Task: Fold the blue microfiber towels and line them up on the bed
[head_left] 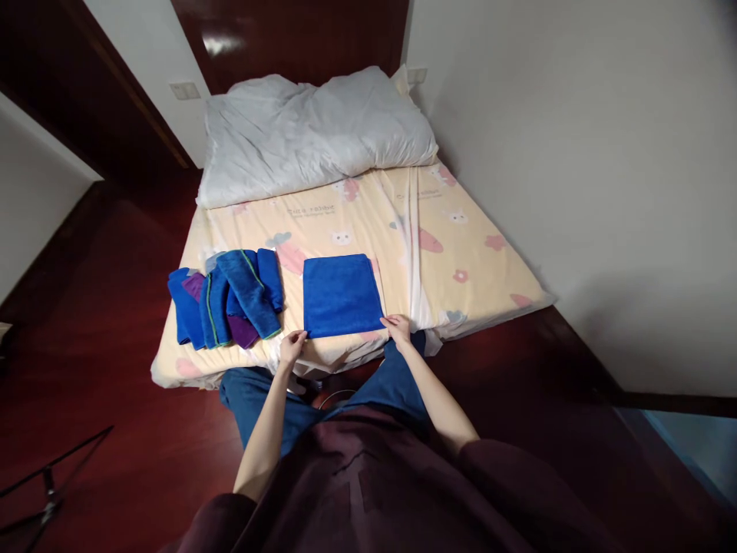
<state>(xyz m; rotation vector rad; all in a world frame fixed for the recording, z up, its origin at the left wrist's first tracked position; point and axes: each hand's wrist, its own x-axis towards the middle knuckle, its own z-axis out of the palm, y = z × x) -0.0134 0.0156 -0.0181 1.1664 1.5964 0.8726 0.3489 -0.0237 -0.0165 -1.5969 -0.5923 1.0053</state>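
A blue towel [342,295] lies flat as a folded square on the mattress, close to its front edge. My left hand [292,347] pinches its near left corner between thumb and fingers. At the near right corner, my right hand [397,329] grips the cloth the same way. Left of the square sits a loose pile of towels [245,296], mostly blue with some purple, a few edged in green. The lower layers of that pile are partly hidden.
The mattress [484,276] wears a cream sheet with rabbit and carrot prints. A large white pillow or quilt [316,134] lies across its far end, against a dark headboard [299,38]. A black stand [49,491] is on the floor at lower left. A pale wall [576,169] borders the right side.
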